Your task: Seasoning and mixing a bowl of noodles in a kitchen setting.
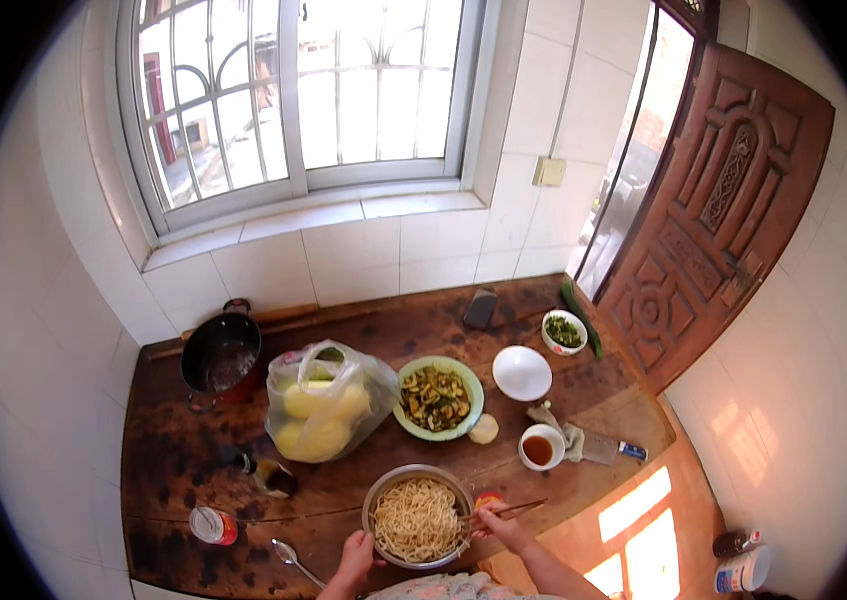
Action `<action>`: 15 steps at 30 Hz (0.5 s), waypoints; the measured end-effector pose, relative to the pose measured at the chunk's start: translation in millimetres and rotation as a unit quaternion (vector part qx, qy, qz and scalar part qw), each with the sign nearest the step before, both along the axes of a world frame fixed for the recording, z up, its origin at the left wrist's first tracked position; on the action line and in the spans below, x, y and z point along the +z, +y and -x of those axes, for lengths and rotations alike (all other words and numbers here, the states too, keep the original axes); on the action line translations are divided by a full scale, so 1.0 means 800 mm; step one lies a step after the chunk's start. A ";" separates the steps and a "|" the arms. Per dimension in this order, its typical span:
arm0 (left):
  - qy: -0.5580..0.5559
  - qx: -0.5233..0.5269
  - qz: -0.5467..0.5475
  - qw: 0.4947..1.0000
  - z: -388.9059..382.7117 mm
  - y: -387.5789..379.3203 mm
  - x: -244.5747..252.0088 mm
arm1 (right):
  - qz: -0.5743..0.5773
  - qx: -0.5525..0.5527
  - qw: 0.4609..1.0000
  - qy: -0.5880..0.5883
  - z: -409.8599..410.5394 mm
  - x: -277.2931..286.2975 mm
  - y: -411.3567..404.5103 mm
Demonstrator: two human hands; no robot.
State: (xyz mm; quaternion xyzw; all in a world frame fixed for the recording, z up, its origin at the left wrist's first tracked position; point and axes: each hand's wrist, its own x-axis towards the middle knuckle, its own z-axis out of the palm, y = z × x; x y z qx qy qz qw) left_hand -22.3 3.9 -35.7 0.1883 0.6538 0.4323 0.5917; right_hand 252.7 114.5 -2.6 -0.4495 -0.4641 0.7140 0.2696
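Note:
Directly before me stands a steel bowl (368,501) full of pale cooked noodles (420,519). My left hand (357,555) grips the bowl's lower left rim. A pair of wooden chopsticks (527,506) is held in my right hand (493,523) at the bowl's right side, with the tips at the edge of the noodles. Just behind that hand sits a red and yellow item (488,498), partly hidden. A metal spoon (285,553) lies left of my left hand. Beyond the bowl is a light green dish (478,420) of cooked sliced vegetables (435,397).
Around the wooden table (168,442) stand a black pot (221,349), a plastic bag of yellow produce (322,412), a glass bottle (273,478), a red-white can (213,525), a white bowl (522,373), a sauce bowl (540,448), a chopped-greens bowl (564,332), a cleaver (600,448) and a cucumber (582,317).

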 end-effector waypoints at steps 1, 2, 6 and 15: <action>-0.004 0.006 0.007 1.000 0.004 -0.004 0.000 | 0.047 -0.019 0.997 0.054 0.012 -0.006 -0.005; -0.011 0.005 0.014 1.000 0.004 -0.005 0.000 | 0.089 -0.038 0.990 0.107 0.015 -0.024 -0.008; -0.044 0.017 0.001 0.999 0.027 -0.016 -0.069 | 0.145 -0.060 0.967 0.201 0.014 -0.036 0.018; 0.002 0.127 -0.033 0.991 -0.064 -0.035 0.014 | -0.171 0.147 0.973 0.039 0.054 0.130 0.051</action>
